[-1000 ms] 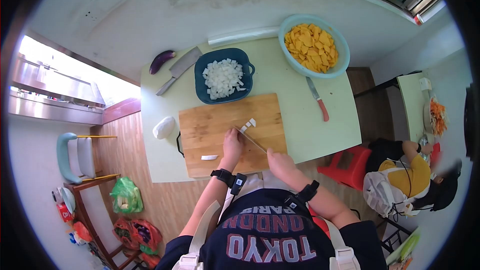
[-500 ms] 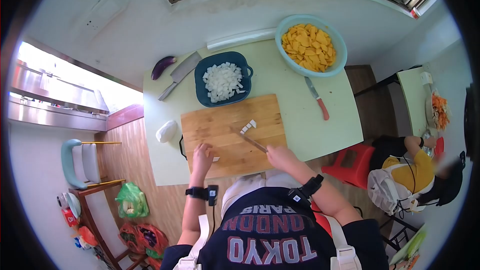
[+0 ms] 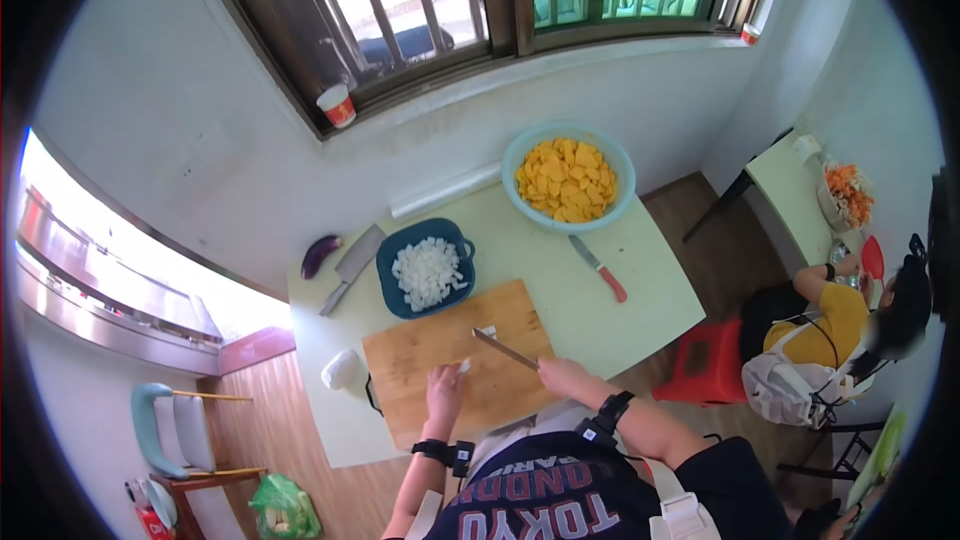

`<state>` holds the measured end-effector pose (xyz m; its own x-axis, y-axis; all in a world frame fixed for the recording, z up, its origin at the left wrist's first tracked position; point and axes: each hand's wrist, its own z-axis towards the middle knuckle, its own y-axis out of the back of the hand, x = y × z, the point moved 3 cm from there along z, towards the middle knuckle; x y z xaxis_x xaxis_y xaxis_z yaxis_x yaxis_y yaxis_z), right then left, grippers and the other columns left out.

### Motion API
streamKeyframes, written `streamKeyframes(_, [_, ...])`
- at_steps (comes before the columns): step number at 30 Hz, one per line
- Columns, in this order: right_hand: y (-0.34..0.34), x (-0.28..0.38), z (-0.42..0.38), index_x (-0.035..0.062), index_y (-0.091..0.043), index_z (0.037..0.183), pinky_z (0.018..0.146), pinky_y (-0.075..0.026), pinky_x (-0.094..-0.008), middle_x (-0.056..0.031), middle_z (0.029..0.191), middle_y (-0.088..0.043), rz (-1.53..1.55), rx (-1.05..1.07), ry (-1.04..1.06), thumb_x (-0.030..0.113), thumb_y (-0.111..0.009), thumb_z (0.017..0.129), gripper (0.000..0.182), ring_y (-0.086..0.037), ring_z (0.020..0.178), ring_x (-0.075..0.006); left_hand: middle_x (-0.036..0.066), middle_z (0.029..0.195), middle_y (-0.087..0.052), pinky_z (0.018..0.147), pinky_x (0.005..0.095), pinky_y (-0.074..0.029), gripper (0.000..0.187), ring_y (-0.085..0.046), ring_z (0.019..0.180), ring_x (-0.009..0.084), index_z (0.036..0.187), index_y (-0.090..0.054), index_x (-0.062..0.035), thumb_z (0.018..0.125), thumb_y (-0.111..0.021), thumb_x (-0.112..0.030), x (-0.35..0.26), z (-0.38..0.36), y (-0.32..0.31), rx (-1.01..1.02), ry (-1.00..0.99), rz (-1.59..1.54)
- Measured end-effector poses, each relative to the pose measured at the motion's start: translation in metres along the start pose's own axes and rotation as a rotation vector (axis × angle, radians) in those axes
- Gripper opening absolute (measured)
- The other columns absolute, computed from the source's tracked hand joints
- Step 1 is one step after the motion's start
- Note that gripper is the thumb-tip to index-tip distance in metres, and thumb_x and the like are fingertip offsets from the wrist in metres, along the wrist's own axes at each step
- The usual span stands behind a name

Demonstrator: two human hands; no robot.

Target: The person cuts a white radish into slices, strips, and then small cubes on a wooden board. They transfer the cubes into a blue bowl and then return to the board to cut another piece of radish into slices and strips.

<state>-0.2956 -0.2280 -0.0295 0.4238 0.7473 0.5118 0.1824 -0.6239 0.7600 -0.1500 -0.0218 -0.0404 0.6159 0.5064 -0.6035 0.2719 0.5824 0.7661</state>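
Observation:
My right hand (image 3: 563, 377) grips a knife (image 3: 507, 348), its blade pointing left over the wooden cutting board (image 3: 410, 350). A few cut white vegetable pieces (image 3: 488, 332) lie by the blade, partly hidden by it. My left hand (image 3: 445, 392) is over the board's left half, its fingers closed on a small white vegetable piece (image 3: 464, 366) that shows at the fingertips. Just beyond the board sits a dark blue basin (image 3: 384, 268) holding many white diced pieces (image 3: 428, 273).
A cleaver (image 3: 355, 265) and an eggplant (image 3: 320, 256) lie at the table's left. A light blue basin (image 3: 625, 172) of yellow slices stands at the back, near a red-handled knife (image 3: 600, 270). A white bundle (image 3: 341, 370) lies left of the board. Another person (image 3: 815, 330) sits at right.
My left hand has picked up the white vegetable piece from the board's near left and moved toward the knife. The camera has tilted up, bringing more of the window into view.

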Motion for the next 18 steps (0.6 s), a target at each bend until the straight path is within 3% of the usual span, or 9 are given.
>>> streamKeyframes(4, [-0.007,-0.001,-0.005,0.0014,-0.049,0.089,0.060,-0.046,-0.0499,-0.0210,0.072,-0.060,0.054,-0.024,-0.017,0.023,-0.044,0.088,0.022,-0.059,0.067,-0.0398,0.016,0.091,-0.056,0.077,0.0414,-0.044,0.024,-0.052,0.089,0.0347,0.096,-0.058,-0.0037,0.075,-0.064,-0.012,-0.026,0.022,-0.014,-0.016,0.059,0.012])
streamKeyframes(6, [-0.008,-0.002,-0.005,0.0013,-0.048,0.089,0.060,-0.046,-0.0500,-0.0214,0.072,-0.060,0.062,-0.046,-0.003,0.023,-0.044,0.089,0.022,-0.059,0.068,-0.0400,0.017,0.092,-0.055,0.077,0.0421,-0.044,0.026,-0.051,0.091,0.0366,0.098,-0.057,-0.0031,0.074,-0.064,-0.012,-0.022,0.017,-0.016,-0.032,0.243,-0.051])
streamKeyframes(13, [-0.013,-0.006,-0.002,0.0011,-0.050,0.090,0.060,-0.046,-0.0494,-0.0209,0.071,-0.060,0.090,-0.045,0.034,0.020,-0.044,0.087,0.020,-0.059,0.067,-0.0397,0.017,0.091,-0.055,0.076,0.0429,-0.045,0.022,-0.051,0.091,0.0364,0.093,-0.057,-0.0017,0.073,-0.060,-0.009,0.004,0.012,-0.031,0.131,0.225,0.006])
streamKeyframes(15, [-0.013,-0.005,-0.004,0.0011,-0.049,0.090,0.060,-0.045,-0.0498,-0.0210,0.072,-0.060,0.086,-0.052,0.026,0.022,-0.044,0.088,0.021,-0.059,0.067,-0.0400,0.017,0.084,-0.055,0.072,0.0412,-0.044,0.020,-0.053,0.081,0.0346,0.088,-0.057,-0.0005,0.071,-0.061,-0.009,-0.001,0.015,-0.031,0.026,0.201,-0.044])
streamKeyframes(18, [-0.009,-0.001,-0.008,0.0014,-0.049,0.090,0.059,-0.045,-0.0502,-0.0211,0.072,-0.060,0.091,-0.063,0.024,0.023,-0.044,0.088,0.022,-0.059,0.068,-0.0402,0.017,0.084,-0.055,0.071,0.0418,-0.044,0.019,-0.053,0.082,0.0348,0.088,-0.056,-0.0005,0.072,-0.060,-0.008,-0.010,0.013,-0.029,-0.016,0.186,-0.006])
